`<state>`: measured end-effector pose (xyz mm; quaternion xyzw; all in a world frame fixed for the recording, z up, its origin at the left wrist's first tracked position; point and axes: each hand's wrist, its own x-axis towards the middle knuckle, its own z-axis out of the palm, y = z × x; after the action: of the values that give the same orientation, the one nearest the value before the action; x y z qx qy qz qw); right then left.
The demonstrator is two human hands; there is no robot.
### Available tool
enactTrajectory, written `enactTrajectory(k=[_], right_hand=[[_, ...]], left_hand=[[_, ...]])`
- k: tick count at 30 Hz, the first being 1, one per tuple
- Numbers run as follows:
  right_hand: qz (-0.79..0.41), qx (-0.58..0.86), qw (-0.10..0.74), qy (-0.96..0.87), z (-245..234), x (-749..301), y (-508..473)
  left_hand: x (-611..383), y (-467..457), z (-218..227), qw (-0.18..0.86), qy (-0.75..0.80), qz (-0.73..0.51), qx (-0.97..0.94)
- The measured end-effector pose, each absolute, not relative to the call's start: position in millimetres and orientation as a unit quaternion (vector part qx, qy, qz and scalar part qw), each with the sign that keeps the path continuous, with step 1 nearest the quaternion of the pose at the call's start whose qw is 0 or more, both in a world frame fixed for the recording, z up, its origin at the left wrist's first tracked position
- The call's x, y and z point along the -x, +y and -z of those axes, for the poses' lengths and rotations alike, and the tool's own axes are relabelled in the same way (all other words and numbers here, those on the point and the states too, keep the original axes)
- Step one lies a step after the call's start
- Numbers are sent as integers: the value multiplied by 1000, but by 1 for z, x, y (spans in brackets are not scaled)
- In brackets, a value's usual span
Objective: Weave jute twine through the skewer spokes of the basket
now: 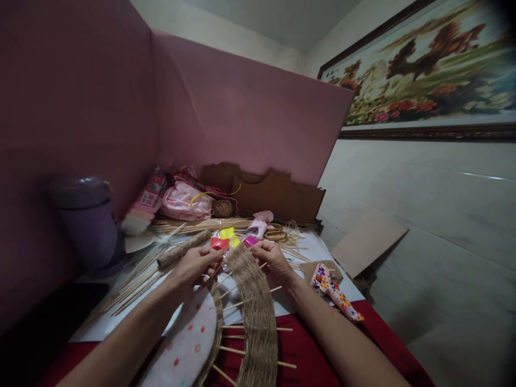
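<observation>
A half-made round twine weaving curves up from the bottom of the view. It has a broad brown woven twine band (257, 312), thin wooden sticks (231, 351) sticking out through it, and an inner disc (189, 344) of white cloth with red dots, edged in twine. My left hand (203, 263) is closed in a pinch at the far end, between disc and band; its fingertips are partly hidden. On the other side my right hand (272, 260) pinches the band's outer edge near its far end.
Beyond the hands lie red and yellow packets (226, 239), a twine ball (222, 208), a bundle of sticks (209, 224) and brown cardboard (278, 196). A flowered glue gun (334, 293) rests at right, a purple tumbler (91, 231) at left. Pink panels (250, 107) stand behind.
</observation>
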<state>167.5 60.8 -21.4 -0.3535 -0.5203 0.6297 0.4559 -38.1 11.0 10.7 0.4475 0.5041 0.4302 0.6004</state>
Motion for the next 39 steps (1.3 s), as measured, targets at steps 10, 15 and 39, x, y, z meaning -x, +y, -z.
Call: enactTrajectory(k=[10,15,39], right_hand=[[-637,344,463,-512,18,-166,59],[-635,347,459,-515,17,-166,58],[-630,357,457,-517,17,-166,58]], left_hand=[[47,12,-15,592,492,-389,-506],[45,13,-14,588,496,-403,-495],[46,16,-6,590,428,-412,-547]])
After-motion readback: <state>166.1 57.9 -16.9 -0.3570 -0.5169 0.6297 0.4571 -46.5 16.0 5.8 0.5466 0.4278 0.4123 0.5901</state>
